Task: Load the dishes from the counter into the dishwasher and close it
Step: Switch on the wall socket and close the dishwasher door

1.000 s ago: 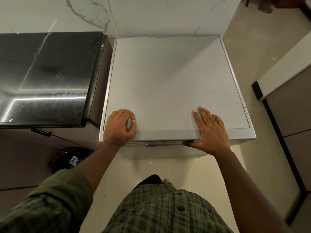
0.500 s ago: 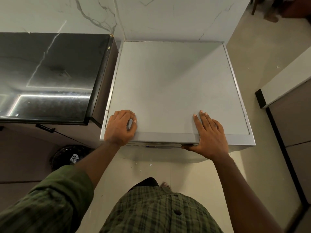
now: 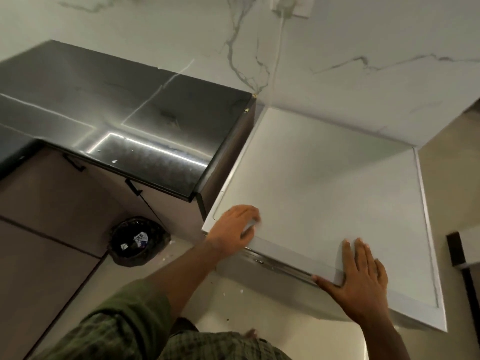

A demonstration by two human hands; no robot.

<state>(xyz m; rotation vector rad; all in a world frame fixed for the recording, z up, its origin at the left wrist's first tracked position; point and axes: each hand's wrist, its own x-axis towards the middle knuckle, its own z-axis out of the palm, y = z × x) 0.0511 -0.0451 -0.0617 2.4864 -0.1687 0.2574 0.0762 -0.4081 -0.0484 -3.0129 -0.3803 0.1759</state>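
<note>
At four o'clock stands the boxy white dishwasher (image 3: 324,198); the left hand (image 3: 233,229) rests curled (blurred) on its front-left corner, the right hand (image 3: 361,279) lies flat at its front edge, thumb under. Glossy black table (image 3: 130,113) at ten o'clock.

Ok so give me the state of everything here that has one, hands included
dishwasher: door shut as far as the view shows, top bare.
left hand: fingers curled, resting on the dishwasher's front left corner, blurred.
right hand: fingers straight on the top, thumb under the front edge.
black counter: no dishes on it.
waste bin: open, rubbish inside.
</note>
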